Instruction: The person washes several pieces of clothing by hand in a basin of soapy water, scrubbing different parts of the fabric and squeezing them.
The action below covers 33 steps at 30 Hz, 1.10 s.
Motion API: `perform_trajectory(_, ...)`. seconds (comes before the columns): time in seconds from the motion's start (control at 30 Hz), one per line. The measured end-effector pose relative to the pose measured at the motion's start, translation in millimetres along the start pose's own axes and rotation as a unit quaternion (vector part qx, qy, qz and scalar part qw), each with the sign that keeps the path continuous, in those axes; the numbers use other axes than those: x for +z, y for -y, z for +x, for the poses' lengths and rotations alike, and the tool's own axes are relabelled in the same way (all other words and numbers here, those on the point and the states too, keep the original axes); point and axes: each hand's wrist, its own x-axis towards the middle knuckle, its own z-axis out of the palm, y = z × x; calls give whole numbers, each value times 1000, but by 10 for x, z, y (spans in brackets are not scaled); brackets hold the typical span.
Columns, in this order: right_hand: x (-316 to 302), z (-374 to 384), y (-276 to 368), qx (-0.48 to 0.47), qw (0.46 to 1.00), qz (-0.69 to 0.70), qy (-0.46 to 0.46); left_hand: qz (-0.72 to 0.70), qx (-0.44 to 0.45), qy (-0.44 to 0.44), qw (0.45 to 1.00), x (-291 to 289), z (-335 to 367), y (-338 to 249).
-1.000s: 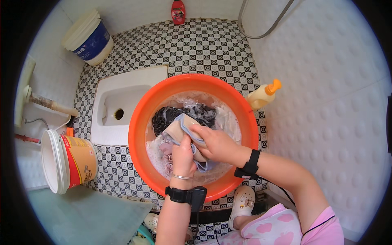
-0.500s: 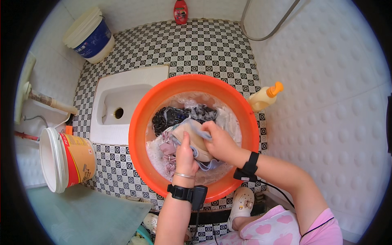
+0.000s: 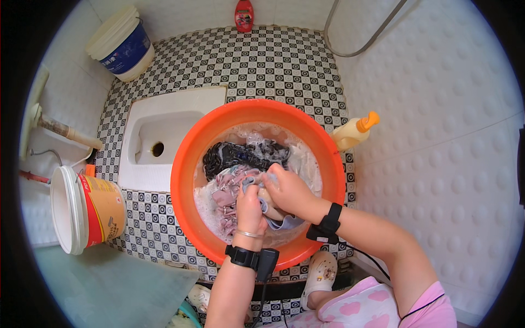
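Observation:
A large orange basin [image 3: 188,147] of soapy water holds several pieces of laundry. Over its middle, my left hand [image 3: 251,210] and my right hand [image 3: 287,191] are closed close together on a light blue and beige garment [image 3: 285,222]. Part of that cloth is bunched between them and the rest droops below toward the suds. Left of my left hand lies a pink ruffled garment [image 3: 224,199]. Beyond both hands a wet black garment [image 3: 235,156] is heaped, and white cloth [image 3: 303,167] floats along the right side. My fingertips are partly hidden in the folds.
A squat toilet [image 3: 128,164] lies left of the basin. A cream pump bottle [image 3: 350,134] stands at its right. Two buckets, one blue-banded [image 3: 127,52] and one orange-labelled [image 3: 101,210], are at the left. A red bottle [image 3: 244,16] stands by the far wall; a hose [image 3: 355,53] hangs right.
My two hands have come closer together, and the garment, spread wider before, is now bunched between them. More of the pink garment shows.

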Motion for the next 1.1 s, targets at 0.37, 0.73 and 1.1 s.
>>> perform_trajectory(0.37,17,-297,151,-179,984,10,12,-12,-7,26,1000,-32,-15,-10)
perform_trajectory(0.73,8,-188,-110,-15,1000,14,-3,45,-48,-49,997,49,-71,29)
perform_trajectory(1.1,-483,-48,-128,3,957,290,-12,-68,8,81,994,-14,-105,-365)
